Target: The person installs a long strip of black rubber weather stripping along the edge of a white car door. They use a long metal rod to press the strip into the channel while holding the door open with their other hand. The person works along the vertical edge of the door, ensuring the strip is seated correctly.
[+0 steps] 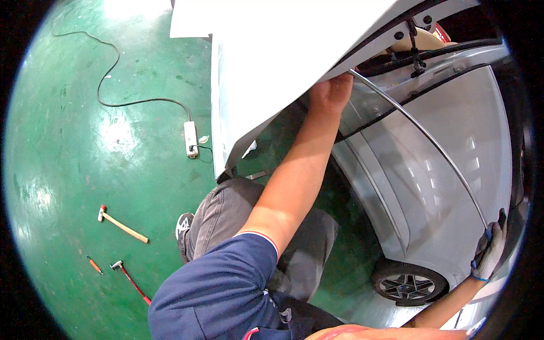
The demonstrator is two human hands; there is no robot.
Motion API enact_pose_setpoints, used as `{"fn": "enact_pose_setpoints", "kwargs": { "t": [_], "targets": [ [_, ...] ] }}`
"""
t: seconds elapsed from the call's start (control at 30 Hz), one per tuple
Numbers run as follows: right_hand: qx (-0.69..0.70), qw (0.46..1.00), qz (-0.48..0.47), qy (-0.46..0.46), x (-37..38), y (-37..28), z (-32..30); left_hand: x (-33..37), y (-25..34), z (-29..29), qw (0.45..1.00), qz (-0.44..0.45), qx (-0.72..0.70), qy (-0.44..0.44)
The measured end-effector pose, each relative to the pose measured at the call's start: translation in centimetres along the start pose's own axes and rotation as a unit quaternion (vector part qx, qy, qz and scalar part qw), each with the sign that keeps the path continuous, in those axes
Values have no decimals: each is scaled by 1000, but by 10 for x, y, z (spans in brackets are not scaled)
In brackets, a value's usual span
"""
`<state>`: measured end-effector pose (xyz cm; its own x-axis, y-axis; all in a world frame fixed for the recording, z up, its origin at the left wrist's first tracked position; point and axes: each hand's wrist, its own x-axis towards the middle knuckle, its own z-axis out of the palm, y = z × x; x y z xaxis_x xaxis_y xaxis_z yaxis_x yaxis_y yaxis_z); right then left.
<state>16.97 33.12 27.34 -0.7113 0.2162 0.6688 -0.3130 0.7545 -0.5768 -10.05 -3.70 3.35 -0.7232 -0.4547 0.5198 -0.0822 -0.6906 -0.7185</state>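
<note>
1. Beyond the forearm in the blue sleeve, the bare left hand (332, 93) is raised to the lower edge of the open white car door (266, 73); its fingers are hidden there, so whether it is closed on anything cannot be told.
2. Just beside the left hand, the upper end of a long, thin, curved metal rod (412, 119) is seen at the door edge; from there the rod is stretched across to the right hand (491, 249).
3. At the rod's lower end, the right hand is gloved in grey and black and closed around the rod.
4. Between the two hands, the silver car body (453, 124) is seen behind the rod, with a wheel (409, 285) below and left of the right hand.
5. Well to the left of and below the left hand, a wooden-handled hammer (126, 228), a red-handled hammer (131, 279) and a small orange-handled tool (95, 265) are laid on the green floor (62, 181).
6. Nearer to the left hand, a white power strip (190, 136) is placed on the floor, left of the door.
</note>
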Motion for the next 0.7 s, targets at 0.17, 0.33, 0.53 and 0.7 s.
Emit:
{"fn": "enact_pose_setpoints", "kwargs": {
  "t": [0.17,0.33,0.53,0.7],
  "targets": [
    [15,1000,11,11,0,3,2,-2,0,0,999,18,-17,40],
    [47,999,10,-23,12,36,4,0,3,-14,999,18,-35,6],
    [36,999,34,7,6,9,-2,1,0,-11,997,43,-7,61],
    [45,999,22,13,5,9,4,-1,-1,-9,998,37,0,45]
  ]
}}
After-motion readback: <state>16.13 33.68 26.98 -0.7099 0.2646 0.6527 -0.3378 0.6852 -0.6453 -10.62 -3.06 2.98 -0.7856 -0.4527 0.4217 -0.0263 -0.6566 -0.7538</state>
